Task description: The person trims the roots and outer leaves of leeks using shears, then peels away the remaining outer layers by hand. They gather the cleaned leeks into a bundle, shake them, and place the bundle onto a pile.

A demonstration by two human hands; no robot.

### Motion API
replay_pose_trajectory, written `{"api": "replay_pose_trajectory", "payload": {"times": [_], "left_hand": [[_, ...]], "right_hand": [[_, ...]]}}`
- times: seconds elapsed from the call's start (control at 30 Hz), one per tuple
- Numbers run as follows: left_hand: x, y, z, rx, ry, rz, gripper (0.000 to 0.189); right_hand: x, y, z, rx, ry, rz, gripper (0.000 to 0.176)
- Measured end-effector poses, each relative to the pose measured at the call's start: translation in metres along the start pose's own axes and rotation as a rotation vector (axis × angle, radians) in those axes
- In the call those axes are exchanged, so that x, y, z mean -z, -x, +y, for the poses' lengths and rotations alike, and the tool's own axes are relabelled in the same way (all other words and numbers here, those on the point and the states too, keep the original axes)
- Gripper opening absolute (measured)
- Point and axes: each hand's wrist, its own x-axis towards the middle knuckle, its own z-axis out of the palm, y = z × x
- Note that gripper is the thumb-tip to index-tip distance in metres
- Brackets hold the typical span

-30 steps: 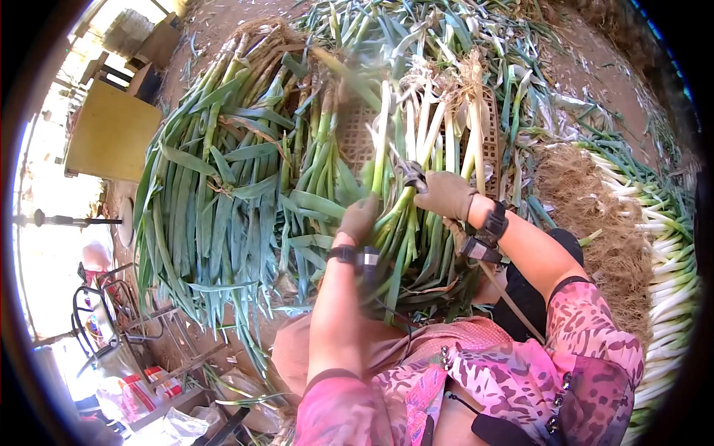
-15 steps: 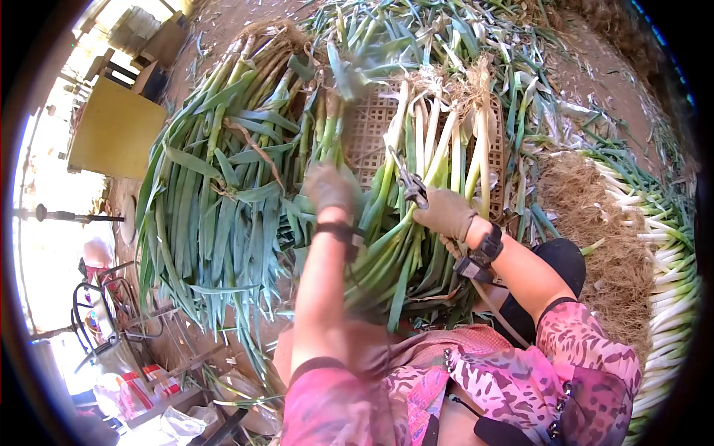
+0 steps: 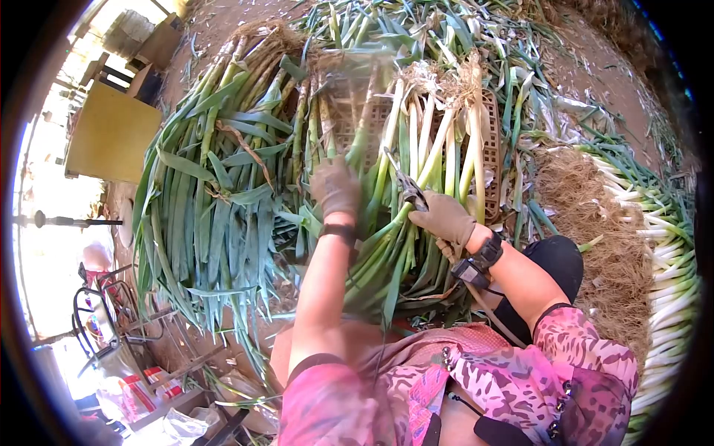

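Beside the pile of leeks point(image 3: 216, 156), my left hand point(image 3: 336, 187) grips a leek point(image 3: 361, 140) by its green part, seemingly keeping the root end free. A metal nozzle point(image 3: 407, 187), angled over leeks on the crate point(image 3: 491, 126), sits clasped in my right hand point(image 3: 445, 218), likely for steady aim.

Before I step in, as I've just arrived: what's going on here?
A person is handling leek-like stalks. The gloved right hand holds a metal tool; the gloved left hand is among the stalks, its grip unclear. Pale stems lie over a crate, with a long row off right.
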Motion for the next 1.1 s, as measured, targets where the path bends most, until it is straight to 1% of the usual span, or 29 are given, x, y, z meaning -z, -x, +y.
{"api": "replay_pose_trajectory", "payload": {"times": [0.07, 0.1, 0.17, 0.2, 0.23, 0.33, 0.37, 0.47, 0.5, 0.6, 0.63, 0.67, 0.73, 0.83, 0.93, 0.97, 1.07, 1.1], "left_hand": [[-0.031, 0.004, 0.000, -0.040, -0.047, -0.040, 0.032], [-0.039, 0.003, 0.002, -0.063, -0.069, -0.059, 0.035], [-0.053, -0.004, 0.006, -0.017, -0.229, -0.004, 0.045], [-0.057, -0.004, 0.006, 0.010, -0.309, 0.019, 0.051], [-0.060, -0.006, 0.001, 0.015, -0.335, 0.018, 0.063], [-0.053, -0.020, -0.009, 0.064, -0.248, -0.136, 0.064], [-0.050, -0.012, -0.010, 0.011, -0.253, -0.049, 0.043], [-0.026, -0.009, -0.007, -0.054, -0.245, -0.070, 0.023], [-0.016, -0.007, -0.001, -0.058, -0.249, 0.005, 0.014], [0.022, 0.004, 0.028, 0.059, 0.119, -0.372, 0.018], [0.027, 0.016, 0.035, 0.008, 0.268, -0.412, 0.020], [0.034, 0.025, 0.039, 0.028, 0.360, -0.523, 0.027], [0.024, 0.029, 0.031, 0.061, 0.363, -0.555, 0.038], [-0.009, 0.032, 0.021, 0.077, 0.167, -0.217, 0.050], [-0.020, 0.021, 0.017, 0.176, 0.127, -0.379, 0.054], [-0.022, 0.017, 0.018, 0.156, 0.091, -0.400, 0.053], [-0.007, 0.011, 0.025, 0.178, 0.154, -0.443, 0.052], [-0.010, 0.009, 0.023, 0.204, 0.158, -0.430, 0.052]], "right_hand": [[-0.005, 0.007, 0.003, 0.042, -0.048, -0.016, 0.046], [0.000, 0.018, -0.006, 0.033, -0.029, -0.046, 0.046], [-0.004, 0.026, -0.005, 0.036, -0.029, -0.046, 0.046], [-0.007, 0.032, -0.003, 0.037, -0.028, -0.052, 0.046], [-0.004, 0.038, -0.002, 0.046, -0.047, -0.049, 0.047], [-0.002, 0.051, 0.015, 0.033, -0.070, 0.007, 0.048], [0.000, 0.056, 0.021, 0.029, -0.058, 0.029, 0.050], [-0.001, 0.065, 0.038, 0.101, -0.063, 0.109, 0.051], [0.003, 0.069, 0.036, 0.129, -0.093, 0.113, 0.050], [0.007, 0.078, 0.022, 0.179, -0.152, 0.091, 0.048], [0.009, 0.080, 0.016, 0.156, -0.196, 0.073, 0.043], [0.007, 0.078, 0.019, 0.162, -0.187, 0.079, 0.042], [-0.002, 0.071, 0.026, 0.170, -0.169, 0.085, 0.042], [-0.006, 0.067, 0.026, 0.147, -0.181, 0.094, 0.041], [-0.007, 0.070, 0.016, 0.138, -0.206, 0.033, 0.041], [-0.007, 0.070, 0.012, 0.140, -0.223, 0.003, 0.041], [-0.017, 0.055, 0.011, 0.122, -0.112, -0.009, 0.042], [-0.014, 0.048, 0.009, 0.070, -0.087, -0.001, 0.041]]}}
